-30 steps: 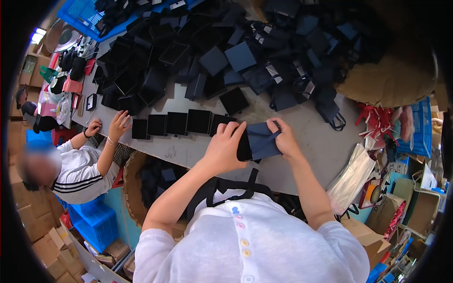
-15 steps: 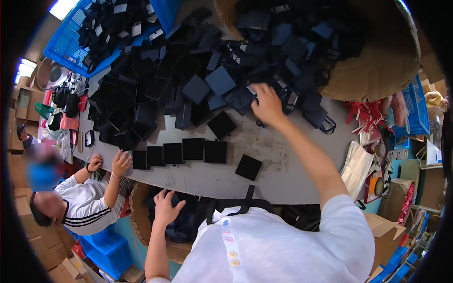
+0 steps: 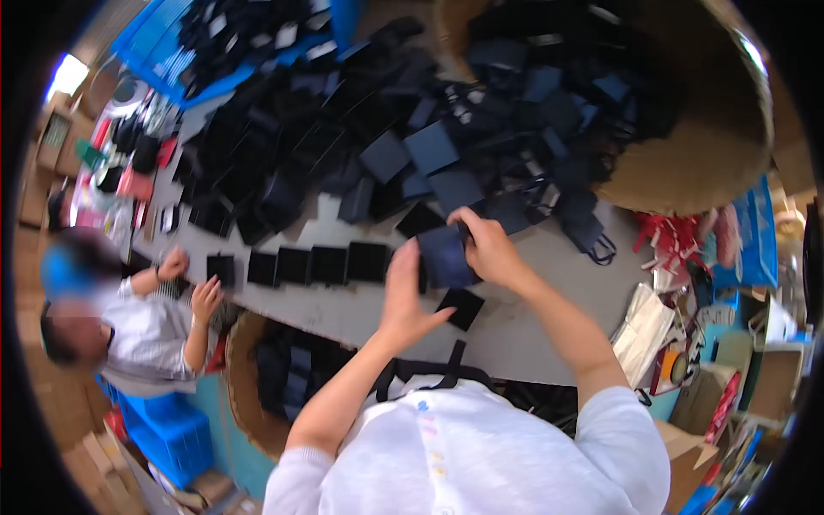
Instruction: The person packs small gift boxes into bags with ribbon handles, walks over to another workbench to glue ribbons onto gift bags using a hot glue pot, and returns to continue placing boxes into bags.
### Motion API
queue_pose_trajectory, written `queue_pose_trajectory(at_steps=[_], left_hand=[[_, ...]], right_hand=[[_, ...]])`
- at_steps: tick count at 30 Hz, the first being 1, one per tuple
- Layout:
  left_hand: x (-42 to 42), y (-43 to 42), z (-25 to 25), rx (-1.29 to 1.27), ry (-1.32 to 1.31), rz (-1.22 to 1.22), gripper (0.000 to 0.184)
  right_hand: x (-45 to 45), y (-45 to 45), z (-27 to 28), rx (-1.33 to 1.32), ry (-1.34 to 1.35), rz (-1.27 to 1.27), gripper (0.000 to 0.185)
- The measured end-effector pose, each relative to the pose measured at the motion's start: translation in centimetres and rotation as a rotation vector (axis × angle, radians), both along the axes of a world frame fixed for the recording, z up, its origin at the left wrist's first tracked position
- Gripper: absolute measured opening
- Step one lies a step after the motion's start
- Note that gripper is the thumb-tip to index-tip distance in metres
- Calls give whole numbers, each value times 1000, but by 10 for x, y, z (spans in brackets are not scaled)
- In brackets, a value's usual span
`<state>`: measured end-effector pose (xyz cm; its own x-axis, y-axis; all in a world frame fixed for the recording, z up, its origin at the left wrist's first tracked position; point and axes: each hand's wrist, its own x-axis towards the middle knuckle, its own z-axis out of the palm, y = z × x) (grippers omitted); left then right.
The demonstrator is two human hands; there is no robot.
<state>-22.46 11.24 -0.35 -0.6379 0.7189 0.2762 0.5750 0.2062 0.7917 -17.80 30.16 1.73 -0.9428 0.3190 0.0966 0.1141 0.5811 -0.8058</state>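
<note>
My right hand [image 3: 492, 251] grips a dark blue square piece [image 3: 445, 257] by its right edge, above the table. Motion blur hides whether this is a small box or a gift bag. On its left side is my left hand [image 3: 405, 300], fingers stretched up along the edge and thumb spread out; whether it touches is unclear. Beneath the hands lies a black square box [image 3: 462, 307]. A row of black boxes [image 3: 329, 264] runs leftward, and another black box [image 3: 419, 221] lies tilted behind the held piece.
A heap of dark boxes [image 3: 283, 146] covers the table's far side. Small dark bags spill from a large cardboard carton [image 3: 678, 176]. A blue crate [image 3: 142, 56] stands far left. A co-worker [image 3: 142, 322] at left has hands near a black box [image 3: 221, 271]. Red ribbons [image 3: 665, 236] lie right.
My right hand has come back from the heap with the dark blue piece. My left hand has risen from the table's front edge to beside it. Another black box now shows near the co-worker's hands.
</note>
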Motion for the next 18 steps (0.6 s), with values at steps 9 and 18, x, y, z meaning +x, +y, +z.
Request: queue_pose_trajectory(at_steps=[9,18], left_hand=[[25,-4,-27,-57,-189,-72,103],[15,-3,-40,126,-132,-214,111]], right_hand=[[39,-21,-25,-8,451,-247,26],[71,-23,-102,-1495,-94,-192,41]])
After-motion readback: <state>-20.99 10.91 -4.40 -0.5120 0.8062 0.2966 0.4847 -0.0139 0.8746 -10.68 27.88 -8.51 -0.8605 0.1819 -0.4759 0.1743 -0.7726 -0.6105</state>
